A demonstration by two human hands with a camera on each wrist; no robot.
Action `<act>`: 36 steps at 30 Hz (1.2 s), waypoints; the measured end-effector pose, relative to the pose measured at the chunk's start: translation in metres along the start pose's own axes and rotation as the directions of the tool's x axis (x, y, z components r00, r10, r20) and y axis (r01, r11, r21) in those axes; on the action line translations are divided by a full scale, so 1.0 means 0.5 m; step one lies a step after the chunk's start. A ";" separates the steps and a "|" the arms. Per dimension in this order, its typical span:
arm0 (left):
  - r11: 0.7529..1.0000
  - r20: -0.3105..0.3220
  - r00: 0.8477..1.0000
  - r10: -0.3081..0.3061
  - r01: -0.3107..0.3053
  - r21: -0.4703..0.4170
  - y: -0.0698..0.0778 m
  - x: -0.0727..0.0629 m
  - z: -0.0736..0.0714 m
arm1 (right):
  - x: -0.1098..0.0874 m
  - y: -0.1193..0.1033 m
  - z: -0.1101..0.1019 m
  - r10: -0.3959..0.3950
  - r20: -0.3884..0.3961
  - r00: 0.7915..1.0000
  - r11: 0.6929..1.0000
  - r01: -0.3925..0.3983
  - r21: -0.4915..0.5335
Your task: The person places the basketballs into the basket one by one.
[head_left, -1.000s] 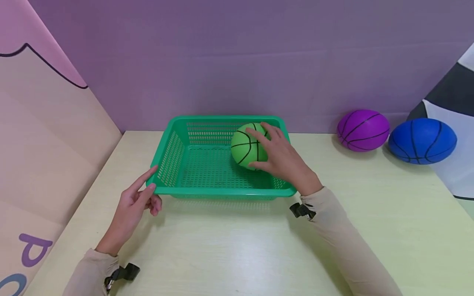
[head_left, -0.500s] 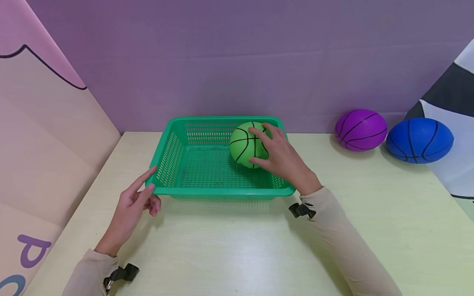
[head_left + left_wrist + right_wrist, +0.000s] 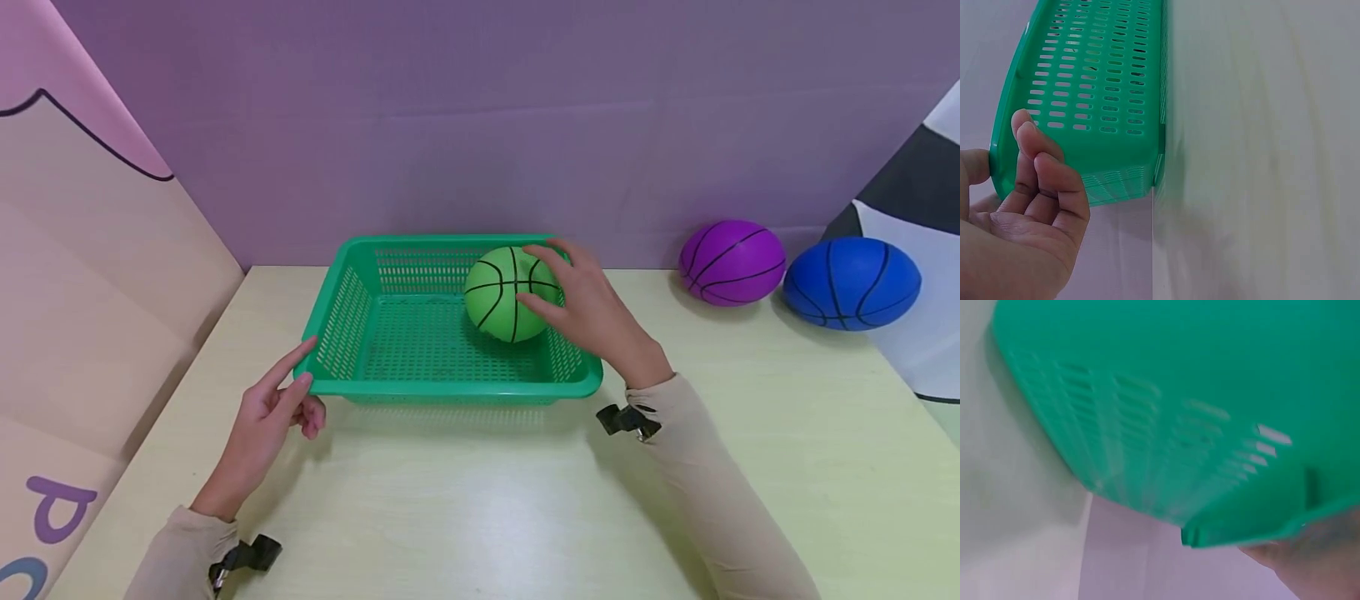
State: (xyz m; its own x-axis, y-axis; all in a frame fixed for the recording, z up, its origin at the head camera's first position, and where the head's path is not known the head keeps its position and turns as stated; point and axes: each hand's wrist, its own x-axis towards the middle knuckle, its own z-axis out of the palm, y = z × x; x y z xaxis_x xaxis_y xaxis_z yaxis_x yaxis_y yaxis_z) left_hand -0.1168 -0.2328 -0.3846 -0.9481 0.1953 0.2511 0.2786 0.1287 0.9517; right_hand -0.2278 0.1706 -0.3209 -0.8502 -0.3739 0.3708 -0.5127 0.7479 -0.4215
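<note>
A green plastic basket (image 3: 450, 388) with slotted walls stands on the table, seen in the head view. Inside its right end lies a light green toy basketball (image 3: 501, 300) with black lines. My left hand (image 3: 255, 429) holds the basket's near left corner between thumb and index finger; in the left wrist view its other fingers curl beside the slotted wall. Over the right rim is my right hand (image 3: 592, 308), fingers spread and loosely bent around the ball's right side. In the right wrist view the basket wall fills most of the picture and hides most of that hand.
A purple ball (image 3: 732, 263) and a blue ball (image 3: 852, 284), both with black lines, lie side by side at the table's back right. Behind the basket rises a purple backdrop (image 3: 420, 125). The pale table (image 3: 450, 500) extends in front.
My right hand has let go of the green ball and drawn back to the right. The ball stays in the basket's right end. My left hand keeps its place at the corner.
</note>
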 end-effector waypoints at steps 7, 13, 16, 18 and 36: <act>1.000 -0.020 1.000 -0.006 0.006 -0.002 0.006 -0.002 0.002 | -0.003 0.023 -0.028 0.031 -0.002 1.000 0.999 -0.031 0.026; 1.000 -0.003 1.000 0.006 -0.006 0.018 -0.001 -0.004 -0.005 | -0.008 0.027 -0.040 0.040 -0.007 0.999 0.999 -0.040 0.028; 1.000 0.005 1.000 0.010 -0.010 0.011 -0.004 -0.002 -0.006 | -0.015 0.034 -0.049 0.051 -0.022 0.998 0.998 -0.050 0.028; 1.000 0.015 1.000 0.012 -0.012 0.002 -0.006 0.001 -0.004 | -0.021 0.043 -0.058 0.065 -0.035 0.997 0.998 -0.064 0.025; 1.000 0.008 1.000 0.000 0.000 0.028 -0.003 -0.007 0.003 | -0.057 0.158 -0.163 0.185 -0.161 0.969 0.981 -0.192 -0.028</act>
State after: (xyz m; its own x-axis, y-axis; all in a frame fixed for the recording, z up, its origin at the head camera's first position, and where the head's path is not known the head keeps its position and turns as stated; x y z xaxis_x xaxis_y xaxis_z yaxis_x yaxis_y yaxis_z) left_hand -0.1138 -0.2323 -0.3869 -0.9469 0.2027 0.2497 0.2829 0.1555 0.9465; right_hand -0.2344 0.2849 -0.2971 -0.8997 -0.1356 0.4149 -0.3365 0.8209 -0.4614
